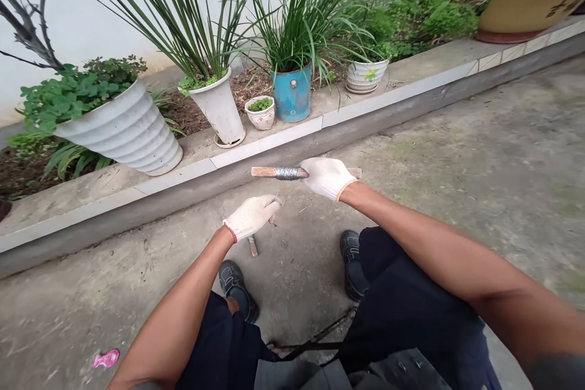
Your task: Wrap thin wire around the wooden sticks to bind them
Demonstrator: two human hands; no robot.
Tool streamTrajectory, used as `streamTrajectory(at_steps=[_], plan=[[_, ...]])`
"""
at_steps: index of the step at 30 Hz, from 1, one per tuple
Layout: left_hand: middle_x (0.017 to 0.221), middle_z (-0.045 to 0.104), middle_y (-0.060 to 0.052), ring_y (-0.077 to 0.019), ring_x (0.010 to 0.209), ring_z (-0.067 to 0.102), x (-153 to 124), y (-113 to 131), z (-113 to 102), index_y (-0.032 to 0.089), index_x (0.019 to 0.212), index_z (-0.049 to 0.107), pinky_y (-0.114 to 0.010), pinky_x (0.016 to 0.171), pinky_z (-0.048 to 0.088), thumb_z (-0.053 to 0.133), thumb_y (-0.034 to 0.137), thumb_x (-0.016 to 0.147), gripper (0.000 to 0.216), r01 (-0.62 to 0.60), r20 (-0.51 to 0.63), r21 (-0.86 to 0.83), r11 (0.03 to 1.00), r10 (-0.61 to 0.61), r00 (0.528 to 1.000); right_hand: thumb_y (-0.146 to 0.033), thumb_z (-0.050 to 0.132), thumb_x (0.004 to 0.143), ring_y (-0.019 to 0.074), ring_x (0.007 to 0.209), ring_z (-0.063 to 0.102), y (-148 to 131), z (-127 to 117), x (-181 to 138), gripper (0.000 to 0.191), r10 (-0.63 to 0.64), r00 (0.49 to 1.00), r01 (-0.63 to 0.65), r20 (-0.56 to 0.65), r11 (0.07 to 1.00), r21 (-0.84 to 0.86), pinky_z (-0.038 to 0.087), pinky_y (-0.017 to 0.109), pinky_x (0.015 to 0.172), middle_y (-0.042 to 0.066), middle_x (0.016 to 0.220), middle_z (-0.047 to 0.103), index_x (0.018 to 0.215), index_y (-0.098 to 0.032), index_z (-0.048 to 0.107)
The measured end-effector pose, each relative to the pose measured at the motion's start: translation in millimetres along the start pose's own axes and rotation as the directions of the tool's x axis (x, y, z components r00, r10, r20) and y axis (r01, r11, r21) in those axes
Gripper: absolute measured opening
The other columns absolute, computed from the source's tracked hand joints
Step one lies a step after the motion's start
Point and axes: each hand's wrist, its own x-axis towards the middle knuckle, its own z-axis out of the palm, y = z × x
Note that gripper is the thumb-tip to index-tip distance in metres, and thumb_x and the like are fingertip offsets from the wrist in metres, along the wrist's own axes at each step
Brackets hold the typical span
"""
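Observation:
My right hand, in a white knit glove, is closed around a wooden stick held level at knee height. A tight coil of grey wire is wound around the stick just left of that hand. My left hand, also gloved, is closed lower down and to the left; a thin wire seems to run from it up toward the coil. A small wooden-handled tool lies on the concrete just below the left hand. My shoes rest on the ground beneath.
A raised concrete ledge crosses the view ahead, carrying a ribbed white pot, a tall white pot, a blue can planter and small bowls. A pink scrap lies at lower left. Bare concrete stretches to the right.

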Motion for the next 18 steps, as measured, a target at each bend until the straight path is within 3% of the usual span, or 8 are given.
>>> streamTrajectory(at_steps=[3,7,10,13,15,16,18], plan=[[0.071,0.069,0.001,-0.0176,0.068,0.062,1.2,-3.7,0.5,0.022,0.088,0.066,-0.027,0.065,0.038,0.037,0.040,0.102,0.037,-0.018,0.000,0.117,0.993,0.018,1.000,-0.022,0.053,0.090,0.0300,0.098,0.071,-5.5,1.9,-0.9,0.028,-0.080,0.996,0.075,-0.033,0.988,-0.134,0.048,0.034,0.080,0.022,0.100,0.075,0.103,-0.013,0.076],[0.082,0.073,-0.003,-0.0184,0.071,0.063,4.2,-11.1,2.3,0.022,0.094,0.071,-0.028,0.065,0.037,0.039,0.040,0.102,0.037,-0.011,-0.009,0.313,0.950,0.014,1.000,-0.013,0.057,0.085,0.0327,0.095,0.073,-17.6,6.0,-3.1,0.025,-0.164,0.972,0.205,0.168,0.943,-0.262,0.050,0.037,0.079,0.025,0.095,0.075,0.098,-0.008,0.078],[0.090,0.075,-0.005,-0.0191,0.076,0.065,4.4,-13.3,3.3,0.023,0.094,0.073,-0.028,0.064,0.036,0.043,0.041,0.100,0.036,-0.019,0.011,0.363,0.932,0.016,1.000,-0.012,0.060,0.080,0.0302,0.091,0.073,-18.9,14.8,-7.7,0.024,-0.317,0.894,0.399,0.318,0.885,-0.240,0.048,0.034,0.075,0.020,0.093,0.076,0.096,-0.011,0.079],[0.090,0.075,-0.001,-0.0183,0.078,0.065,1.3,-13.2,2.5,0.023,0.094,0.075,-0.026,0.064,0.038,0.054,0.046,0.094,0.031,-0.027,0.019,0.230,0.973,0.024,1.000,-0.022,0.067,0.075,0.0217,0.075,0.069,-7.6,20.3,-12.8,0.018,-0.457,0.763,0.537,0.457,0.842,-0.054,0.042,0.028,0.066,0.009,0.082,0.074,0.090,-0.018,0.077],[0.086,0.074,0.000,-0.0171,0.076,0.064,-1.5,-13.8,0.9,0.022,0.091,0.074,-0.025,0.063,0.040,0.059,0.050,0.090,0.032,-0.029,0.026,0.082,0.996,0.027,0.999,-0.034,0.071,0.073,0.0158,0.066,0.062,2.9,17.7,-15.4,0.018,-0.534,0.693,0.542,0.485,0.829,0.138,0.037,0.025,0.060,0.002,0.073,0.069,0.084,-0.020,0.073],[0.083,0.073,0.000,-0.0165,0.074,0.063,-2.8,-14.2,0.1,0.020,0.089,0.074,-0.025,0.063,0.041,0.060,0.052,0.089,0.034,-0.034,0.027,-0.002,0.999,0.034,0.999,-0.040,0.073,0.072,0.0136,0.063,0.058,7.6,14.5,-16.4,0.022,-0.561,0.682,0.517,0.469,0.823,0.233,0.035,0.024,0.059,-0.001,0.071,0.067,0.082,-0.020,0.071],[0.079,0.070,-0.002,-0.0158,0.071,0.062,-4.5,-14.2,-0.8,0.017,0.087,0.071,-0.025,0.063,0.044,0.056,0.053,0.091,0.040,-0.058,0.022,-0.183,0.981,0.063,0.998,-0.048,0.074,0.071,0.0107,0.061,0.053,13.5,6.0,-17.8,0.031,-0.562,0.721,0.418,0.406,0.819,0.392,0.031,0.023,0.057,-0.004,0.068,0.062,0.079,-0.019,0.067]])
